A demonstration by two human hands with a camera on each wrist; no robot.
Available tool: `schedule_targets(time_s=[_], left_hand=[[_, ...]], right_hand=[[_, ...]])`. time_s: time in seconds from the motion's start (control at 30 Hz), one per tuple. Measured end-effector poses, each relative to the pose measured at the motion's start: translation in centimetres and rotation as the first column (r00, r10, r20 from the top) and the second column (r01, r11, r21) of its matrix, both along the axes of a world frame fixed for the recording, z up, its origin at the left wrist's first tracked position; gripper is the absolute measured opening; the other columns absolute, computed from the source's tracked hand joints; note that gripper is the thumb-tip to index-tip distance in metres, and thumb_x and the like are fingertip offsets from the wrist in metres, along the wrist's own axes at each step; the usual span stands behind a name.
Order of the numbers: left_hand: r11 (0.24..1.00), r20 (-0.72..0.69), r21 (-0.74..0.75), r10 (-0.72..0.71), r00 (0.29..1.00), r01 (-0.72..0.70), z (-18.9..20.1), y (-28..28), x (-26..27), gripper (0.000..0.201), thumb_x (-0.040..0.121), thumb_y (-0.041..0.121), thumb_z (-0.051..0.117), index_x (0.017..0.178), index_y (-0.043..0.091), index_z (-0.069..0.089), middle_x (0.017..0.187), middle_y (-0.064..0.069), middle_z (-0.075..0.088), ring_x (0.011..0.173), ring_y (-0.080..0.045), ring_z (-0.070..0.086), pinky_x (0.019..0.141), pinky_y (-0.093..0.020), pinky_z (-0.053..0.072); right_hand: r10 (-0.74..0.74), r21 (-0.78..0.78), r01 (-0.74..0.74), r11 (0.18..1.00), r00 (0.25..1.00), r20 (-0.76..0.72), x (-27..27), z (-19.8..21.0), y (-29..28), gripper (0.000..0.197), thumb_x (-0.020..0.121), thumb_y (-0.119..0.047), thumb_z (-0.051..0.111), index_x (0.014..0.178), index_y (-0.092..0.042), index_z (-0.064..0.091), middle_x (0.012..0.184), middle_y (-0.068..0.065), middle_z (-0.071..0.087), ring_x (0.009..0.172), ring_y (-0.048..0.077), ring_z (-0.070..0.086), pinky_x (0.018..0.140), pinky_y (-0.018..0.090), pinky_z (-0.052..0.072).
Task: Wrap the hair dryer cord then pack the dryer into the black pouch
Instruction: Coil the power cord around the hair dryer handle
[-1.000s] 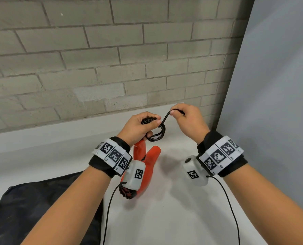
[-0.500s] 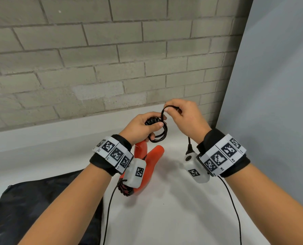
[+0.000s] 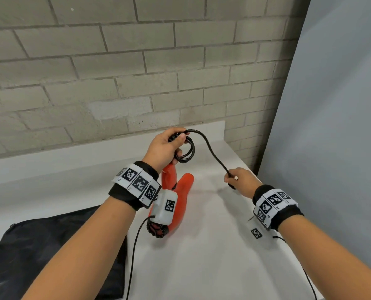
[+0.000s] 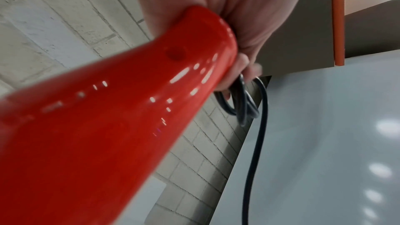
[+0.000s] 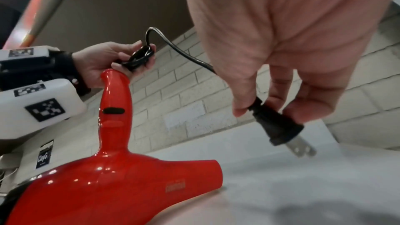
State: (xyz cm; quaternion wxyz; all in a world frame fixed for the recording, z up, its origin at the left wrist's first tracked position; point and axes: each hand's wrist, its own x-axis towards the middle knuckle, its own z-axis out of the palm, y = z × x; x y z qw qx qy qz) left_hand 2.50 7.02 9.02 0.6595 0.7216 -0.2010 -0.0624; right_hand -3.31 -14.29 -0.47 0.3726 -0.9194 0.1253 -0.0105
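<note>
The dryer (image 5: 121, 186) is glossy red plastic, rigid and probably slick, its body low over the table (image 3: 212, 256) with the handle pointing up. The cord (image 3: 210, 151) looks springy; its coils likely loosen if released (a few loops are gathered so far). The left hand (image 3: 163, 148) curls around those coils at the handle's end, the sensible place to hold. The right hand (image 5: 292, 57) pinches the plug (image 5: 277, 126) at the cord's free end. The pouch (image 3: 50, 256), soft, lies at the left.

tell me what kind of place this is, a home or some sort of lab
Probably a staged recording corner, not a home: a bare white table against a painted brick wall, with a plain grey panel on the right.
</note>
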Motion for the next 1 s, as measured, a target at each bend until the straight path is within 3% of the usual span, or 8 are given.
schedule_targets(time_s=[0.1,0.2,0.33,0.4,0.5,0.7,0.87,1.0], left_hand=[[0.999,0.028,0.033,0.002,1.0,-0.002,-0.1,0.0,0.0,0.015,0.092,0.021,0.049,0.101,0.019,0.062,0.071,0.01,0.06,0.043,-0.009,0.038,0.034,-0.017,0.035],[1.0,0.015,0.008,0.008,1.0,-0.008,0.2,0.0,-0.1,0.014,0.094,0.02,0.046,0.092,0.022,0.06,0.066,0.008,0.055,0.035,-0.005,0.034,0.031,-0.016,0.033],[1.0,0.011,-0.002,0.007,1.0,-0.007,0.2,0.1,0.0,0.015,0.094,0.02,0.045,0.092,0.021,0.06,0.067,0.007,0.055,0.034,-0.005,0.034,0.031,-0.015,0.032],[1.0,0.016,0.0,0.004,1.0,-0.004,0.2,0.1,0.1,0.015,0.094,0.02,0.045,0.093,0.02,0.06,0.069,0.007,0.056,0.041,-0.007,0.034,0.031,-0.016,0.033],[1.0,0.023,-0.003,-0.011,1.0,0.012,0.2,0.0,0.0,0.015,0.095,0.02,0.044,0.092,0.02,0.059,0.068,0.007,0.054,0.043,-0.007,0.035,0.032,-0.016,0.033],[1.0,0.043,0.011,0.002,0.999,-0.003,-0.1,0.2,0.4,0.015,0.094,0.026,0.045,0.088,0.028,0.059,0.074,0.007,0.055,0.035,-0.005,0.036,0.032,-0.018,0.032],[1.0,0.044,-0.002,-0.026,0.999,0.027,0.0,0.0,0.0,0.016,0.095,0.024,0.044,0.091,0.023,0.059,0.069,0.006,0.057,0.033,-0.004,0.036,0.032,-0.017,0.032],[0.998,0.033,0.042,-0.048,0.998,0.046,0.0,-0.5,-0.3,0.015,0.093,0.021,0.047,0.099,0.02,0.061,0.06,0.011,0.055,0.036,-0.006,0.037,0.033,-0.018,0.034]], right_hand=[[-0.02,0.124,0.017,0.992,1.0,0.021,0.0,1.0,0.8,0.012,0.09,-0.006,0.049,0.08,-0.008,0.056,0.077,0.007,0.056,0.066,0.017,0.051,0.056,0.014,0.04],[-0.11,0.195,0.056,0.979,0.955,0.276,0.3,3.3,1.9,0.009,0.091,-0.011,0.051,0.085,-0.012,0.057,0.078,0.005,0.06,0.073,0.021,0.056,0.069,0.028,0.049],[-0.291,0.342,0.03,0.939,0.6,0.745,-1.1,7.6,4.7,0.013,0.091,-0.005,0.048,0.084,-0.016,0.052,0.092,0.013,0.053,0.073,0.024,0.057,0.063,0.014,0.051],[-0.275,0.397,-0.137,0.908,0.521,0.808,-1.5,9.0,6.2,0.017,0.087,-0.006,0.048,0.08,-0.021,0.052,0.091,0.01,0.051,0.072,0.024,0.058,0.058,0.009,0.048],[-0.154,0.382,-0.278,0.881,0.597,0.788,-1.2,8.9,8.0,0.019,0.084,-0.008,0.051,0.079,-0.026,0.054,0.089,0.012,0.054,0.072,0.017,0.06,0.06,0.013,0.051],[-0.082,0.261,-0.193,0.946,0.635,0.769,-0.4,7.9,9.4,0.016,0.084,-0.005,0.058,0.081,-0.022,0.058,0.083,-0.011,0.054,0.076,0.005,0.059,0.071,0.035,0.057],[-0.042,0.188,-0.17,0.968,0.623,0.781,-0.6,7.8,10.2,0.006,0.084,-0.003,0.059,0.084,-0.008,0.063,0.084,0.003,0.057,0.073,-0.002,0.056,0.07,0.009,0.048],[0.008,0.016,-0.029,0.999,0.689,0.725,0.0,7.2,10.2,0.004,0.081,-0.002,0.061,0.08,-0.005,0.059,0.079,0.004,0.047,0.075,0.013,0.048,0.068,0.017,0.038]])
